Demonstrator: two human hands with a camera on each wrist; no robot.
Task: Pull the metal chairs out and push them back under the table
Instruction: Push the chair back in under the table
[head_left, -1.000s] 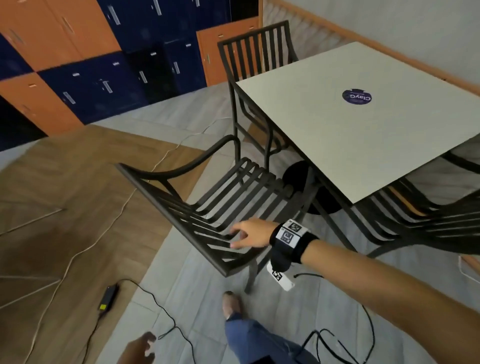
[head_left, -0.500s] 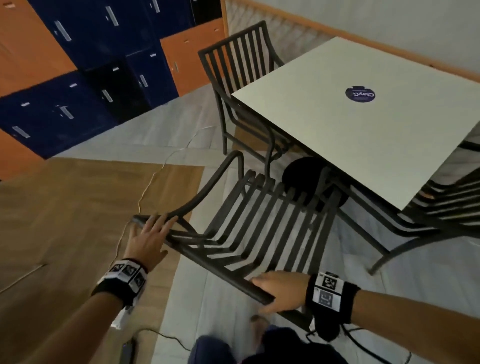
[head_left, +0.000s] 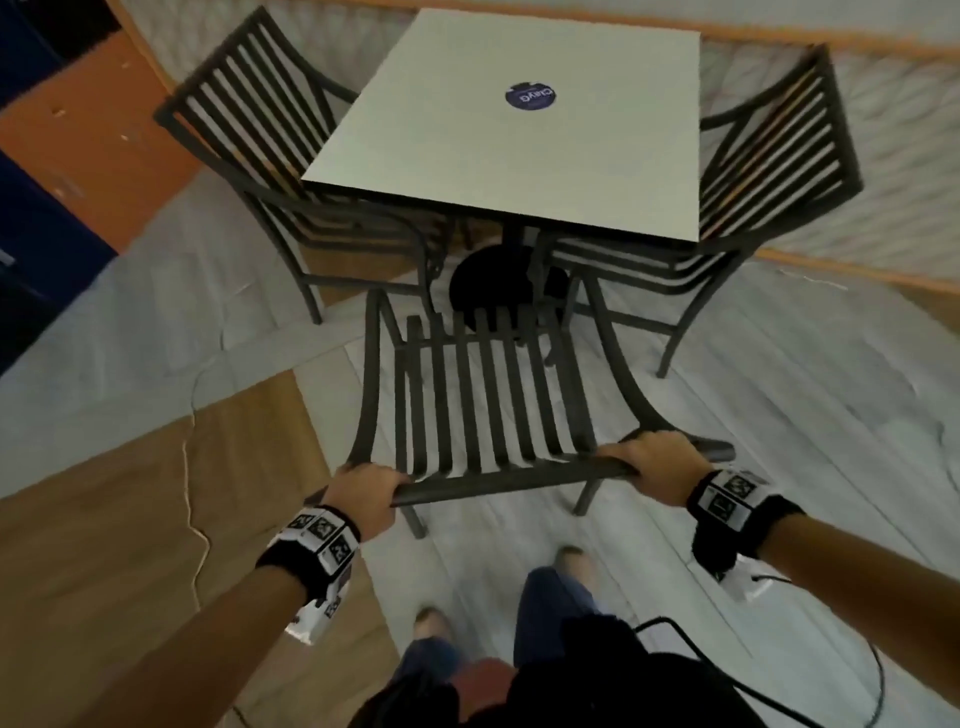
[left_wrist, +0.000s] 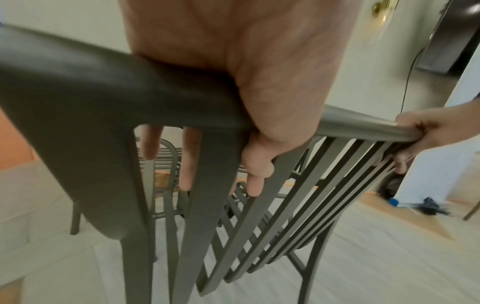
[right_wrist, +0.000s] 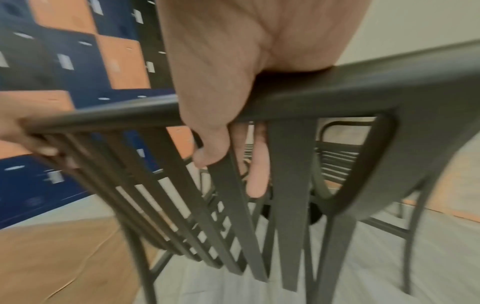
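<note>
A dark metal slatted chair (head_left: 483, 405) stands in front of me, its seat facing the square white table (head_left: 514, 130). My left hand (head_left: 366, 491) grips the left end of its top rail (head_left: 498, 480) and my right hand (head_left: 657, 465) grips the right end. In the left wrist view my left hand (left_wrist: 228, 115) has its fingers (left_wrist: 188, 162) curled over the rail (left_wrist: 78, 82) and behind the slats. In the right wrist view my right hand (right_wrist: 221, 115) wraps the rail (right_wrist: 337, 94) the same way. The chair's front edge sits just short of the table.
Two more metal chairs are tucked at the table, one on the left (head_left: 270, 156) and one on the right (head_left: 769, 171). The table's black round base (head_left: 493, 280) lies ahead of the seat. Blue and orange lockers (head_left: 62, 130) line the left. A thin cable (head_left: 192, 499) crosses the wood floor.
The chair has swung round to face the table squarely. My left hand came up from below to the rail; both hands now grip the top rail at its ends.
</note>
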